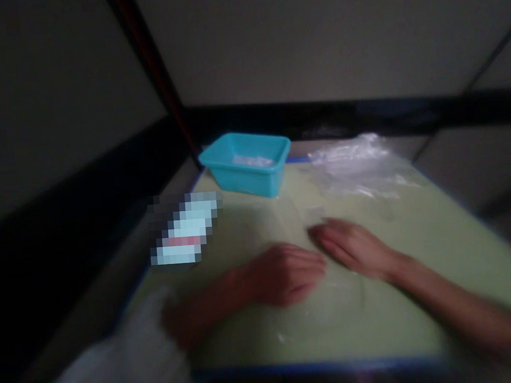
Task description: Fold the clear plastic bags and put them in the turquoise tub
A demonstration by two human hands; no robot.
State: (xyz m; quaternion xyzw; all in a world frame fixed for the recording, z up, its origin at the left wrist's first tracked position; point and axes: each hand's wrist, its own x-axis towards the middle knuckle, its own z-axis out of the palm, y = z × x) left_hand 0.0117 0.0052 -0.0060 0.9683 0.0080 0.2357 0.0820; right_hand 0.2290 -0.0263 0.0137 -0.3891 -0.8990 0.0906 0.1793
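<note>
My left hand (290,273) is low over the table, its fingers bent and held together, pointing right. Just beyond it on the right, my right hand (349,246) is closed too, with its fingertips turned to the left. Beneath and around both hands lies a thin, see-through plastic bag (339,302), its outline faint. Both hands seem to grip it, though blur and the hands themselves hide the fingertips. A small pale patch (315,212) shows just past the right fingertips.
A turquoise plastic basin (250,180) with some clear plastic inside stands at the back of the yellow-green table (434,243). Crumpled clear plastic bags (358,164) lie at the back right. At the left edge is a pixelated phone-like object (186,228). Walls border the far side.
</note>
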